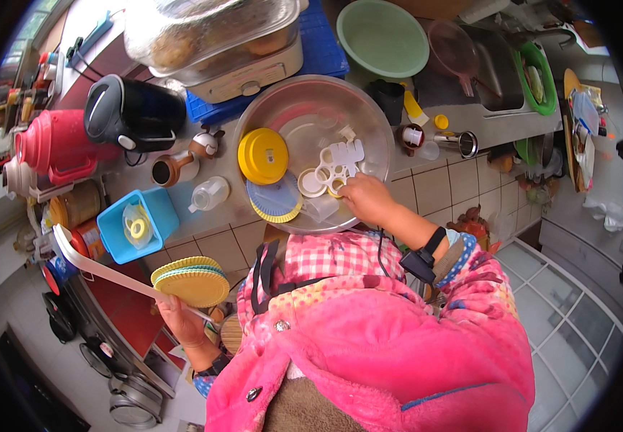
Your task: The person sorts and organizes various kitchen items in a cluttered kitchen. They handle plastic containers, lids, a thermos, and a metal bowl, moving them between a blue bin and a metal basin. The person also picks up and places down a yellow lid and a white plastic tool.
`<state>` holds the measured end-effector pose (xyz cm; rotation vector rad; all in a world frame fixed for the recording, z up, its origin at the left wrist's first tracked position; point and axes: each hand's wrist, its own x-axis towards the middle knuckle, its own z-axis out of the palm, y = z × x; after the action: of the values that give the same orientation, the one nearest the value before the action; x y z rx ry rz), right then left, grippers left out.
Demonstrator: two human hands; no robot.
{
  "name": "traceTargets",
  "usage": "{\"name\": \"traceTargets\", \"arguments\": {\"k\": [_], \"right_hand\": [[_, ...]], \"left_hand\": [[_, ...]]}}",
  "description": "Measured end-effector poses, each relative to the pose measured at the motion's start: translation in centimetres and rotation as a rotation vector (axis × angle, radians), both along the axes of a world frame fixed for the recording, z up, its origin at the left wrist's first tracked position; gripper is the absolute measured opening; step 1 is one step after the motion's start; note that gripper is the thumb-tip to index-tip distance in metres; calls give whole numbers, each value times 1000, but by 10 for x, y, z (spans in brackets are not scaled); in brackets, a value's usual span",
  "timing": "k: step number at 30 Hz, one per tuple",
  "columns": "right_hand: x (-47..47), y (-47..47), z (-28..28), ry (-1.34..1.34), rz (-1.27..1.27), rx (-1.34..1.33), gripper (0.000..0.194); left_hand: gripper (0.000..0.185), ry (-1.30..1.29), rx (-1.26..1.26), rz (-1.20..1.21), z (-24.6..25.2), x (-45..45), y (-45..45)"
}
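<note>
In my left hand (183,322) is a long white plastic bar (111,270) with a bent far end. A stack of scalloped yellow and teal plates (191,282) rests against it, above my fingers. My right hand (368,198) reaches over the near rim of a wide steel basin (311,116). Its fingertips pinch the edge of a white plastic piece with round holes (338,164), beside a small yellow ring (335,187). Also in the basin are a white disc (311,183), a yellow round container (263,156), a scalloped blue plate (276,195) and a clear cup (321,207).
Left of the basin stand a blue bin (138,227), a clear bottle (210,194), a brown-and-white mug (173,168) and a black kettle (133,114). Behind are an electric steamer (236,65) and a green bowl (382,38). A steel cup (465,144) lies near the counter's right edge.
</note>
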<state>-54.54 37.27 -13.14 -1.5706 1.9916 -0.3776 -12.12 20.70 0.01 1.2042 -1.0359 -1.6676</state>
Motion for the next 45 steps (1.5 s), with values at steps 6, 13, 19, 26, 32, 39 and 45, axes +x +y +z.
{"name": "traceTargets", "arguments": {"k": [6,13,19,26,32,39,45], "right_hand": [[7,-7,-18,172,-21,-39,15],[-8,-19,-20,-166,-160,-36,16],[-37,-15,28,-1232,-504,-65,18],[-25,-27,115,-1475,-391,-274,14],[-17,-44,159,-859,-138,-521,32],[-7,-48,170,-691,-130,-650,59],[3,-47,179,-652,-188,-633,56]], "left_hand": [[49,44,20,63,-2,7,11],[47,77,50,117,-2,2,15],[48,61,58,126,-6,3,10],[50,44,52,84,-8,0,2],[49,54,41,62,-10,3,-2],[50,56,39,62,-10,4,-1],[50,58,48,76,-10,6,3]]}}
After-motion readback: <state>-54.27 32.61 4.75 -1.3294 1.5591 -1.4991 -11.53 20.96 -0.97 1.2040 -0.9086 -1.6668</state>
